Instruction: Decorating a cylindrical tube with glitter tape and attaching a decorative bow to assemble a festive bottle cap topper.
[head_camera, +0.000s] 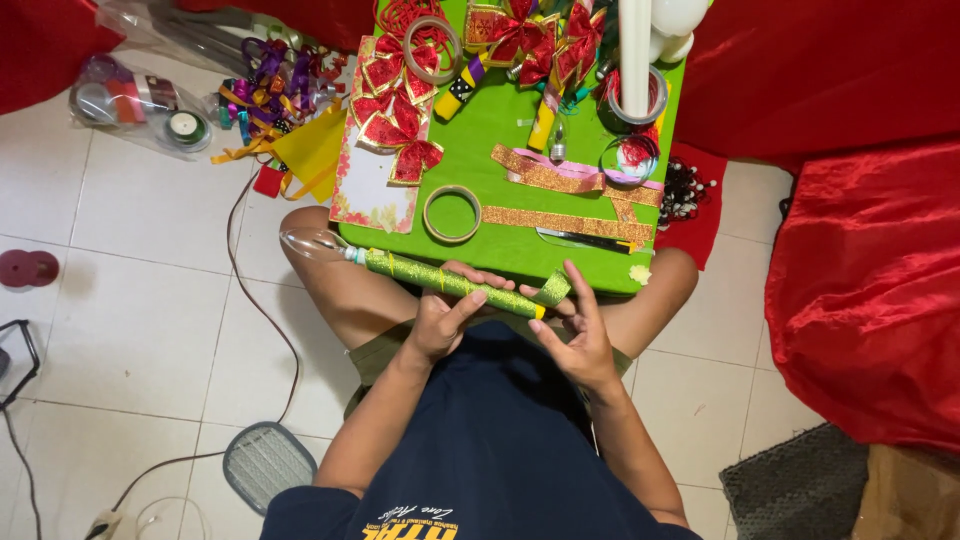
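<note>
Nearest, the left hand (440, 322) wraps its fingers around the middle of a green glitter-wrapped stick (450, 283) lying across the lap at the green table's (500, 180) near edge, while the right hand (578, 335) pinches its loose ribbon end (553, 290) at right.

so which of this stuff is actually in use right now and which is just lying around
In use:
- green glitter-wrapped stick, held in the left hand
- loose end of green glitter ribbon, at the right hand

Lying about:
- ribbon roll on the green table
- gold glitter strips
- red bows
- white card
- curly ribbons on the floor
</note>
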